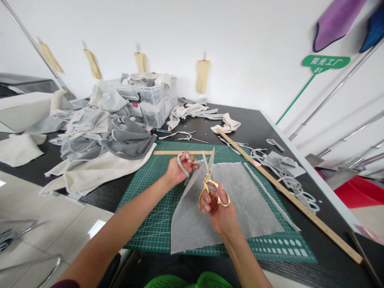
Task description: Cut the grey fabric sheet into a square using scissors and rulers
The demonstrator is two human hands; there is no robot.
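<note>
A piece of grey fabric (237,200) lies on the green cutting mat (150,180). My right hand (220,208) has its fingers through the gold handles of a pair of scissors (207,174), whose blades are parted and point away from me at the fabric's far left edge. In my left hand (181,168) a narrow grey fabric strip (182,164) is pinched, curling around the fingers and running toward the blades. Another cut strip (270,196) lies along the fabric's right side.
A long wooden ruler (288,194) crosses the mat's right edge; a shorter ruler (168,152) lies at its far side. Heaped grey and white cloth (90,128) and a clear plastic bin (159,100) stand at left. Loose scraps (285,164) lie on the right.
</note>
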